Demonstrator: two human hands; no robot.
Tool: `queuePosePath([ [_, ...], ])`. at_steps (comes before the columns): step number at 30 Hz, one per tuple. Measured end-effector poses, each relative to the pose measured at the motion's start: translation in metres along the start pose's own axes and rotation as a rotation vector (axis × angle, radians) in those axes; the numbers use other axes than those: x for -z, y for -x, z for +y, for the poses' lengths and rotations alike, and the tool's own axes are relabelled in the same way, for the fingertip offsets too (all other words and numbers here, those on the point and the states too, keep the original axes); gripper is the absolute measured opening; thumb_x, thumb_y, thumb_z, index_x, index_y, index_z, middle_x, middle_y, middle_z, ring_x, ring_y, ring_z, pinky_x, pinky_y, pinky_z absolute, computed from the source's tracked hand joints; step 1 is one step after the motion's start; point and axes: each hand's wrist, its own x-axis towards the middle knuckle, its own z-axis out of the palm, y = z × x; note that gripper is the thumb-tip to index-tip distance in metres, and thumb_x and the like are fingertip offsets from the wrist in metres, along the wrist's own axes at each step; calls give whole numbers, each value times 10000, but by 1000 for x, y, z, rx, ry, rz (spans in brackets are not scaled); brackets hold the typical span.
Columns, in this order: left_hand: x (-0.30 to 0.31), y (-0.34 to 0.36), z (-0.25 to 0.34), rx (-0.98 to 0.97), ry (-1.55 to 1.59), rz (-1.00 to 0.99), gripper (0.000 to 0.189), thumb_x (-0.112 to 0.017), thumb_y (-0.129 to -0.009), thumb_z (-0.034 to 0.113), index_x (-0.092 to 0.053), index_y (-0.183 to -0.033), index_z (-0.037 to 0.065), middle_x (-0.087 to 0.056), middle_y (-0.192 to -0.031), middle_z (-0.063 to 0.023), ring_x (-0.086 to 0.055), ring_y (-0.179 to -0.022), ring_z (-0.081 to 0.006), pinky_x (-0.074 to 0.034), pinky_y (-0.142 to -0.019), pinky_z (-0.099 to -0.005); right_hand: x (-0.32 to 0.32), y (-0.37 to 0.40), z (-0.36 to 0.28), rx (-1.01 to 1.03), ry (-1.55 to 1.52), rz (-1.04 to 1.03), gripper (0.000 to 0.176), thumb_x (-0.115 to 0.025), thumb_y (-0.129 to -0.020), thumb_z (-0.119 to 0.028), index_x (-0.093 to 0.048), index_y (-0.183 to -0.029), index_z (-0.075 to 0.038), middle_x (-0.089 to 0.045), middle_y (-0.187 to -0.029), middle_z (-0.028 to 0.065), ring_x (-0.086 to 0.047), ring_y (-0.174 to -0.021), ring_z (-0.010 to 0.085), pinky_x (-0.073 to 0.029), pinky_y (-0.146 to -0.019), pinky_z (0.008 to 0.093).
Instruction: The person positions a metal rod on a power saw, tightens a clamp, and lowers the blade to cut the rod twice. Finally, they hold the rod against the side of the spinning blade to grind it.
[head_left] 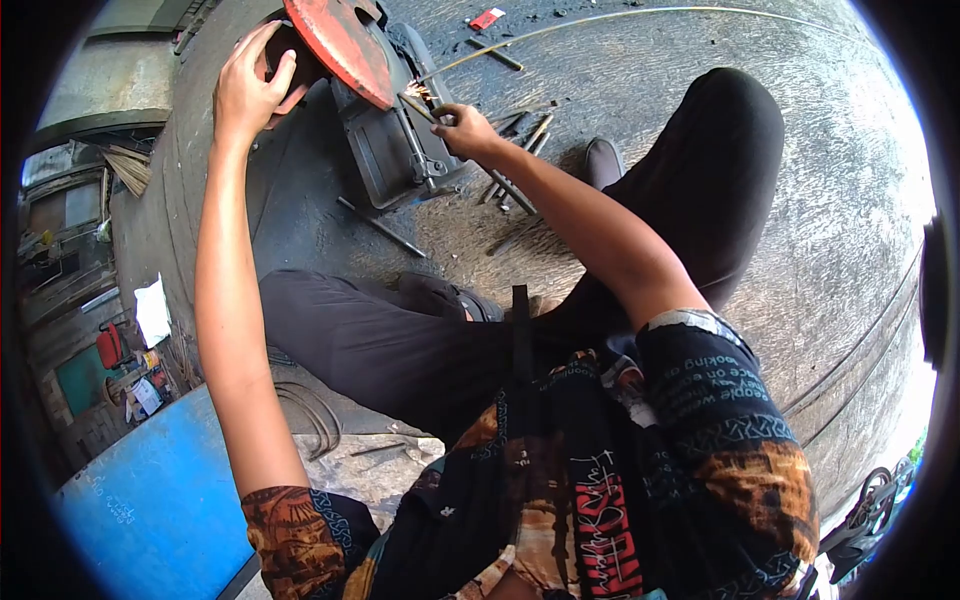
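Observation:
My left hand (248, 88) is wrapped round the dark handle of a cut-off saw, its thumb along the near side. The saw's red blade guard (340, 50) is tilted over a grey metal base (375, 150). Small orange sparks (419, 92) show beside the guard's lower edge. My right hand (464, 132) grips a short metal piece (419, 108) that points at the sparks. A long thin rod (600, 14) runs from the sparks to the upper right. The blade itself is hidden by the guard.
Several cut metal pieces (512, 192) lie on the floor right of the base, and another bar (381, 227) lies below it. My bent legs (740, 150) flank the work area. A red packet (487, 19) lies beyond the saw. A blue surface (160, 490) is at lower left.

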Motion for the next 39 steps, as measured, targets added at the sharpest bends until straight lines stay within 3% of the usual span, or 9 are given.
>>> queuePosePath([
  [2,0,0,0,0,4,1,438,-627,-833,275,-600,-1200,37,-591,-1240,-156,-567,-1144,-312,-443,-964,-371,-4,0,-3,105,1,57,318,-645,-853,-188,-643,-1144,-59,-619,-678,84,-576,-501,139,-460,-429,309],
  [6,0,0,-1,18,31,-5,436,-625,-835,276,-600,-1202,42,-590,-1242,-156,-565,-1147,-311,-441,-966,-371,5,-2,-13,16,-155,-58,283,-609,-878,-215,-665,-1107,-57,-640,-687,76,-575,-498,132,-452,-416,305],
  [12,1,0,0,15,-11,-8,435,-623,-837,274,-597,-1210,52,-588,-1247,-152,-562,-1153,-310,-441,-967,-374,1,-6,8,-37,119,-34,273,-510,-924,-235,-679,-1043,-56,-614,-641,56,-570,-489,145,-462,-425,308],
  [17,0,-1,-1,25,15,-8,430,-621,-837,267,-597,-1209,52,-589,-1246,-150,-558,-1158,-312,-440,-969,-375,2,-6,-13,-104,-289,-268,217,-450,-956,-187,-614,-995,-49,-506,-577,26,-486,-440,142,-382,-384,301],
  [22,2,0,2,-11,-8,-21,410,-620,-855,209,-584,-1223,31,-592,-1242,-156,-562,-1161,-300,-433,-972,-354,-5,8,-19,-73,-227,-38,207,-529,-929,-194,-598,-1076,-66,-587,-646,76,-515,-462,149,-404,-400,317],
  [25,1,-1,1,-3,0,-11,419,-620,-840,257,-601,-1197,38,-590,-1241,-159,-561,-1153,-311,-436,-973,-364,3,11,-12,49,112,2,288,-657,-857,-187,-599,-1105,-53,-605,-644,77,-519,-450,143,-415,-409,308],
  [29,0,-2,-1,-4,22,-11,415,-618,-842,252,-602,-1196,36,-592,-1238,-159,-562,-1151,-312,-437,-971,-365,9,4,-13,10,-200,-168,285,-625,-879,-195,-618,-1114,-33,-645,-714,57,-499,-471,108,-417,-415,291],
  [33,0,-1,0,7,40,-8,410,-616,-844,250,-604,-1194,36,-594,-1235,-159,-566,-1146,-312,-440,-966,-366,21,-5,-7,-27,-173,-256,310,-502,-943,-270,-640,-1083,-30,-649,-697,59,-509,-482,110,-407,-408,273],
  [39,1,0,1,10,24,-8,400,-612,-852,221,-597,-1202,28,-601,-1225,-158,-573,-1143,-304,-439,-964,-359,27,-15,13,-29,-151,-173,311,-505,-935,-229,-583,-1157,-25,-680,-720,77,-510,-468,110,-398,-391,272],
])
